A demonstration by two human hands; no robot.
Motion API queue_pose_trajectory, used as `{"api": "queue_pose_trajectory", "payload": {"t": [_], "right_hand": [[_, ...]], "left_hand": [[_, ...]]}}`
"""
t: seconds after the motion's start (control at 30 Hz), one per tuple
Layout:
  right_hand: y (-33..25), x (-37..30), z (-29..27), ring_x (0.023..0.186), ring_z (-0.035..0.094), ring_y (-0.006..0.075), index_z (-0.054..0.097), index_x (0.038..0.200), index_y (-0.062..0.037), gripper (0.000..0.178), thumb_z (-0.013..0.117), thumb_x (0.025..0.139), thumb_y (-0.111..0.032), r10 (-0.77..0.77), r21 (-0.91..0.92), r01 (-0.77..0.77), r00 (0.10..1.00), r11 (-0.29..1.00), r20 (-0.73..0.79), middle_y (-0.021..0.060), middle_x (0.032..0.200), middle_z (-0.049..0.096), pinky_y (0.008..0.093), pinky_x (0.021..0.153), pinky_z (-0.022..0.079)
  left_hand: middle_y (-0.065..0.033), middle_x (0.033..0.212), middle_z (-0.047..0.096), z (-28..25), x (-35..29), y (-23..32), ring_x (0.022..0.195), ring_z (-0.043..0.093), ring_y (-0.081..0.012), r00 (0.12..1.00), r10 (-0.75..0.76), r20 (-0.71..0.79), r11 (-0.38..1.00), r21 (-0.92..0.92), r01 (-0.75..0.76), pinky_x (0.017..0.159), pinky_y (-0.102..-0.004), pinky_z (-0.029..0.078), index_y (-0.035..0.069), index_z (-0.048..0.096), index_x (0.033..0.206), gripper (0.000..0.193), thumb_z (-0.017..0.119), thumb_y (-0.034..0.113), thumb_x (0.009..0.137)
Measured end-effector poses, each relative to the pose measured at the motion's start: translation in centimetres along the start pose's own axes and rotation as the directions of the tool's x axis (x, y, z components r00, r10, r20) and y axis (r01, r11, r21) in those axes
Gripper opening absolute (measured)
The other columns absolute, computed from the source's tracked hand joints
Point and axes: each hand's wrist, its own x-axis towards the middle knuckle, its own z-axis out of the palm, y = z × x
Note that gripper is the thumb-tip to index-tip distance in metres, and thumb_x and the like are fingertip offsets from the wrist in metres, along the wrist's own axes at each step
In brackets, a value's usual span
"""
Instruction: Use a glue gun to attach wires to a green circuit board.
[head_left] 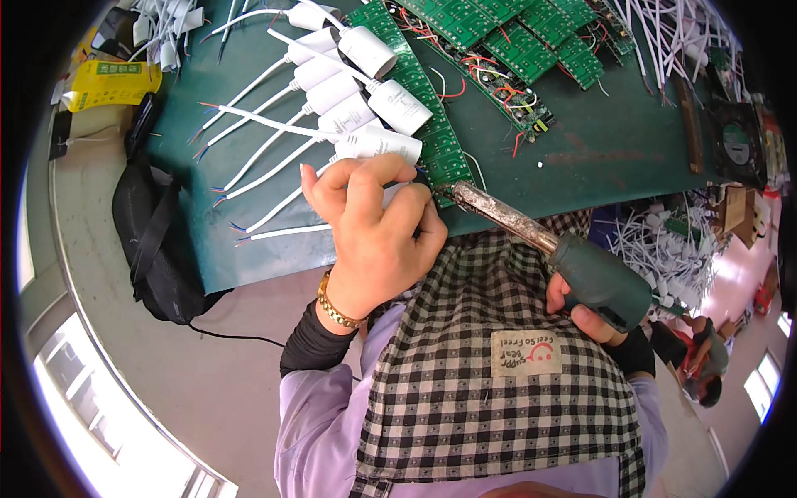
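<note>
My right hand (591, 315) is wrapped round the dark green handle of a soldering iron (508, 217). The iron's discoloured metal barrel slants to the upper left, and its tip is at the near end of a long green circuit board strip (438, 137), close to my left fingers. My left hand (378, 226) is closed, its fingers curled over the strip's near end; what they pinch is hidden under them. White cylindrical housings with cables (380, 143) lie in a row along the strip's left side. Their cables end in bare coloured wires to the left.
More green circuit boards (527, 54) with loose wires lie at the far middle. White cables (677, 37) are heaped at the far right. On the left are a black bag (149, 241) and a yellow packet (112, 85). Below the table's right edge sits a pile of white cabled parts (664, 253); another person (706, 357) is beyond it.
</note>
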Motion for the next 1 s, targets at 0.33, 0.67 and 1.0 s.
{"api": "queue_pose_trajectory", "payload": {"t": [0.33, 0.67, 1.0], "right_hand": [[-0.1, -0.3, 0.6, 0.072, 0.053, 0.018, 0.045, 0.119, 0.0017, 0.055, 0.063, 0.08, -0.032, -0.053, 0.057, 0.069, 0.966, 0.996, -0.252, 0.0086, 0.081, 0.054, 0.0307, 0.064, 0.045], [-2.6, -0.2, -0.3, 0.072, 0.052, 0.0157, 0.045, 0.124, 0.0054, 0.054, 0.06, 0.081, -0.024, -0.114, -0.245, 0.08, 0.985, 0.966, -0.127, 0.007, 0.083, 0.055, 0.0299, 0.068, 0.044], [-1.8, -0.5, 0.6, 0.074, 0.054, 0.0212, 0.044, 0.124, 0.0007, 0.059, 0.065, 0.083, -0.036, 0.002, -0.015, -0.004, 0.993, 1.0, -0.122, 0.0123, 0.08, 0.053, 0.0341, 0.068, 0.047]], "left_hand": [[-0.0011, 0.095, 0.052, 0.1, -0.1, 0.1, 0.091, 0.045, -0.0271, 0.999, -0.024, -0.025, 0.998, -0.051, 0.022, 0.091, -0.0596, 0.025, 0.01, 0.057, 0.069, 0.018, 0.067, 0.004, 0.054], [-0.0043, 0.096, 0.052, 0.0, -0.1, -0.1, 0.091, 0.044, -0.0274, 1.0, 0.01, -0.028, 0.997, -0.081, -0.012, 0.087, -0.0434, 0.031, 0.008, 0.057, 0.072, 0.02, 0.066, 0.001, 0.055], [-0.005, 0.094, 0.055, -0.3, -0.2, -0.9, 0.087, 0.047, -0.0271, 0.997, 0.078, -0.03, 0.985, -0.155, -0.081, 0.079, -0.0373, 0.036, 0.009, 0.059, 0.076, 0.026, 0.07, -0.003, 0.055]]}}
